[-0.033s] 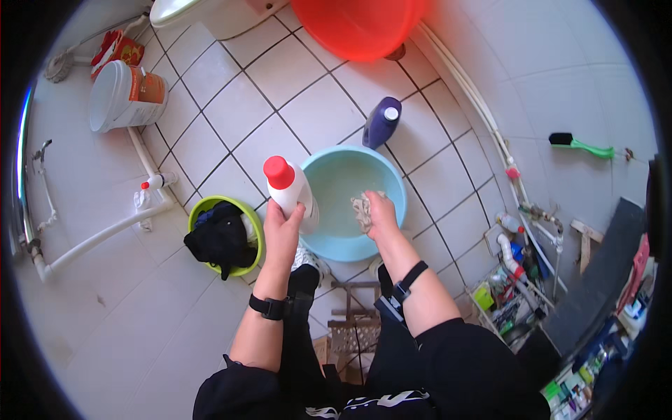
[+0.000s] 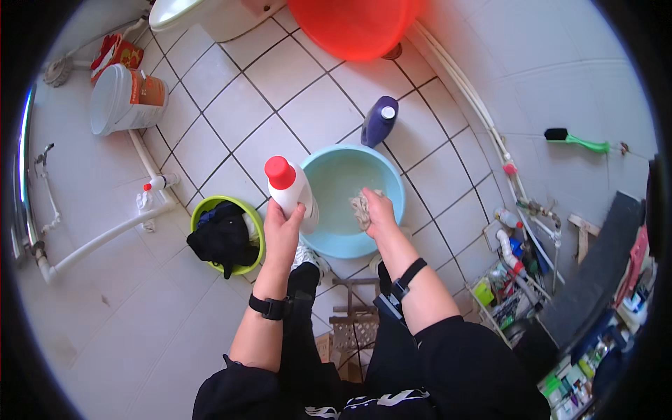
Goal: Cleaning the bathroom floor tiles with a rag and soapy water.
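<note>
My left hand (image 2: pixel 283 229) is closed around a white bottle (image 2: pixel 299 193) with a red cap, held upright beside and partly over the left rim of a light blue basin (image 2: pixel 394 179). Cloudy liquid lies in the basin. My right hand (image 2: pixel 380 211) grips a crumpled beige cloth (image 2: pixel 360 211) above the basin's right side. Just beyond the far rim stands a dark purple bottle (image 2: pixel 379 126) with a white cap. To the left of my hands, a lime green basin (image 2: pixel 260 241) holds black clothes (image 2: pixel 222 241) and some white cloth.
A red basin (image 2: pixel 350 31) and a toilet base (image 2: pixel 234 21) are at the far side. A white bucket (image 2: pixel 119 101) stands far left near white pipes (image 2: pixel 115 241). Right are a wall-hung green brush (image 2: pixel 588 143) and a cluttered rack (image 2: pixel 490 301). A low stool (image 2: pixel 353 332) sits between my legs.
The view has shifted very slightly. Both hands keep their hold on the bottle and the cloth.
</note>
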### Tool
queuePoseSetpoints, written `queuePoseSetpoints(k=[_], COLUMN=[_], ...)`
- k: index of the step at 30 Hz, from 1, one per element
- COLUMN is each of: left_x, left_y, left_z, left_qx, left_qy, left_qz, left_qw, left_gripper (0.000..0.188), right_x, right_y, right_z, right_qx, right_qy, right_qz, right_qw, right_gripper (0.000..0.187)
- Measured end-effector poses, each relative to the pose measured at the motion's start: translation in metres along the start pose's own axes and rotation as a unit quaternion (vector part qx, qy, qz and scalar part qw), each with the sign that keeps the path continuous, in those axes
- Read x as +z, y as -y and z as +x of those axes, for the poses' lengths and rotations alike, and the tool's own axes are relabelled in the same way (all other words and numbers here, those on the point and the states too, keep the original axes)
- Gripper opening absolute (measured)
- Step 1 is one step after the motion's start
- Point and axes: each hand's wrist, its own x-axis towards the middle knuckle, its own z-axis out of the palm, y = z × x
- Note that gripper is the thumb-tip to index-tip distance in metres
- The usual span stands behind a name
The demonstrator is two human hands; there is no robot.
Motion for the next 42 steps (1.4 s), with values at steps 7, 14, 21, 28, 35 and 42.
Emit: queuePoseSetpoints(k=[7,14,21,28,35,42], left_x=[-0.001,-0.022,-0.066,-0.161,-0.172,-0.174], left_y=[-0.156,-0.329,-0.417,-0.529,-0.625,-0.648], left_z=[-0.127,-0.289,-0.352,-0.409,-0.469,-0.5], left_qx=[0.041,0.235,0.312,0.254,0.306,0.184], left_qy=[0.119,0.204,0.228,0.174,0.093,-0.014], left_qz=[0.13,0.244,0.251,0.23,0.225,0.174], left_qw=[0.983,0.919,0.888,0.923,0.92,0.967], left_gripper=[0.062,0.099,0.079,0.072,0.075,0.082], right_x=[0.021,0.068,0.036,0.08,0.159,0.189], right_y=[0.034,0.092,0.107,0.14,0.285,0.415], right_z=[-0.128,-0.278,-0.405,-0.552,-0.646,-0.702], right_qx=[-0.071,-0.093,-0.184,-0.189,-0.233,-0.144], right_qy=[-0.027,-0.107,-0.132,-0.056,0.093,0.246], right_qz=[-0.126,-0.112,-0.027,0.006,-0.024,-0.084], right_qw=[0.989,0.983,0.974,0.98,0.968,0.955], right_gripper=[0.045,0.051,0.039,0.024,0.014,0.011])
